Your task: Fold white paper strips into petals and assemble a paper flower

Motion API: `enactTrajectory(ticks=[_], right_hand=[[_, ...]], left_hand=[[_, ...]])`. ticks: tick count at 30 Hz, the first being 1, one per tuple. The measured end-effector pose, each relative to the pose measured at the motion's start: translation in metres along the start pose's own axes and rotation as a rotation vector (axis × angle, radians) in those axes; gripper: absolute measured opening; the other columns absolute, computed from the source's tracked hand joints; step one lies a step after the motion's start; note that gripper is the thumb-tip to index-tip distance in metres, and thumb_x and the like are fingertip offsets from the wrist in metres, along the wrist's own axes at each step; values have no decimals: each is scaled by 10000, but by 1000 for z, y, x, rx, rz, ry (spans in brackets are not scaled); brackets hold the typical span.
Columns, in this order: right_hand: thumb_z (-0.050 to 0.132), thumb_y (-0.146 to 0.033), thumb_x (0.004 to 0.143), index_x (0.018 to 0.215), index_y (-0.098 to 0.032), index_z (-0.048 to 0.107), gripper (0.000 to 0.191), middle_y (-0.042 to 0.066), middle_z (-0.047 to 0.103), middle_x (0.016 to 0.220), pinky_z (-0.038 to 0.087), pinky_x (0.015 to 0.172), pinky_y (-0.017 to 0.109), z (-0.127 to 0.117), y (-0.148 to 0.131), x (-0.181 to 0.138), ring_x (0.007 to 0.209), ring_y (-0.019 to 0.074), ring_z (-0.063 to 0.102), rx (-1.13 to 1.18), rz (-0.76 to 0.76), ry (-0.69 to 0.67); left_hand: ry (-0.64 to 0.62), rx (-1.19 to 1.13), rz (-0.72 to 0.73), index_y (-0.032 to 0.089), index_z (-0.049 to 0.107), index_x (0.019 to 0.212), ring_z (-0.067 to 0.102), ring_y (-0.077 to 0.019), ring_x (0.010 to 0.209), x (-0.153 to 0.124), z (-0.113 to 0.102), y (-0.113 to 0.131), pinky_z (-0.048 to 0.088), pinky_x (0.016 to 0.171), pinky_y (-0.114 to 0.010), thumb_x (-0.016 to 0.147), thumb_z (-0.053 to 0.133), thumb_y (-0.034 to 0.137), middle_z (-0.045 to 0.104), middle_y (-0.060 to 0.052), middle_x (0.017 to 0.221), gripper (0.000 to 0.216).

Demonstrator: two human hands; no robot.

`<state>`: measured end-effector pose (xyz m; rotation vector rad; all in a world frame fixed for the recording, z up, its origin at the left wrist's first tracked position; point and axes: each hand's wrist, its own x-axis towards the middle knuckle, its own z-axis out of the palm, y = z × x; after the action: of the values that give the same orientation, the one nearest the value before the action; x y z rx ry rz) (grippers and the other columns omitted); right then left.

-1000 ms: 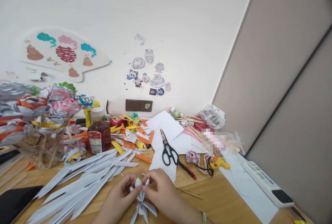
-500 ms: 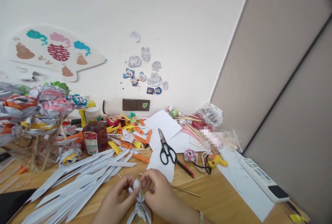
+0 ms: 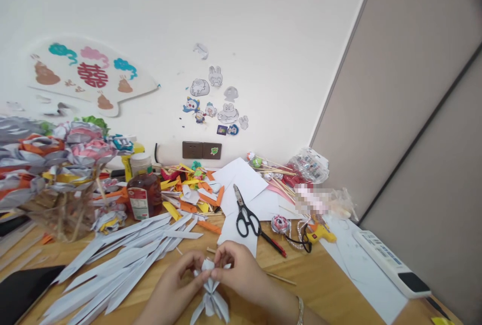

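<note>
Both of my hands pinch one small folded white paper piece [image 3: 211, 292] over the wooden table [image 3: 324, 285] at the bottom centre. My left hand [image 3: 176, 285] grips its left side, fingers curled. On the right side my right hand [image 3: 239, 269], with a bracelet at the wrist, presses the top folds together. The loose strip ends of the piece fan downward below my fingers. A pile of long white paper strips [image 3: 120, 259] lies just left of my hands.
Black scissors [image 3: 244, 217] lie on white sheets [image 3: 244, 189] behind my hands, with a thin wooden stick [image 3: 278, 278], a red pen and a yellow glue gun [image 3: 320, 234] to the right. A brown jar [image 3: 143, 192], paper flowers [image 3: 56, 164], coloured scraps, a remote [image 3: 391, 264] and a dark tablet [image 3: 22, 290] surround them.
My fingers have shifted on the paper piece, squeezing its top folds tighter; the strip ends hang a little differently. The view swayed slightly. Nothing else on the table moved.
</note>
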<state>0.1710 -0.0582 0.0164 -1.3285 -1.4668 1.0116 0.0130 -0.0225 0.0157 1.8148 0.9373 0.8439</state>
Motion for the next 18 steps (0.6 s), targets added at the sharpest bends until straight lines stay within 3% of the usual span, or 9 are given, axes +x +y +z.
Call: enactTrajectory(ticks=[18], right_hand=[[652,-143,608,674,-170,546,128,-37,560,638,385,573,220,3,9,2,626,126,511,2,-19,26]], left_hand=[[-25,-61,-33,201,443,566,463,-148,593,3,0,0,370,571,-238,647,597,368,476,40,576,242]])
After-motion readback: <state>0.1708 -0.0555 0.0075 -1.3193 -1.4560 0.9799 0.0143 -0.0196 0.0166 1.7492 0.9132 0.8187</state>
